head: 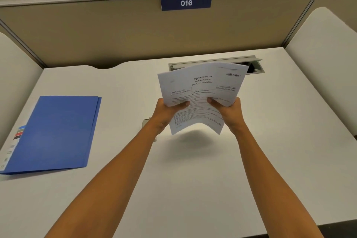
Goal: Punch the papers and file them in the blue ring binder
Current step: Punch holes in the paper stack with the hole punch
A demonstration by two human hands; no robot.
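Observation:
I hold a small stack of printed white papers (201,87) above the middle of the white desk (193,170). My left hand (168,110) grips their left edge and my right hand (228,111) grips their right edge, thumbs on top. The sheets bow upward and cast a shadow on the desk. The blue ring binder (56,133) lies closed and flat on the desk's left side, well apart from my hands. A small metal object (146,121), possibly the punch, shows just behind my left wrist and is mostly hidden.
A cable tray (257,65) with a raised lid is set into the desk behind the papers. A beige partition (116,31) with a blue "016" sign (186,2) closes the back. White side panels (324,60) flank the desk.

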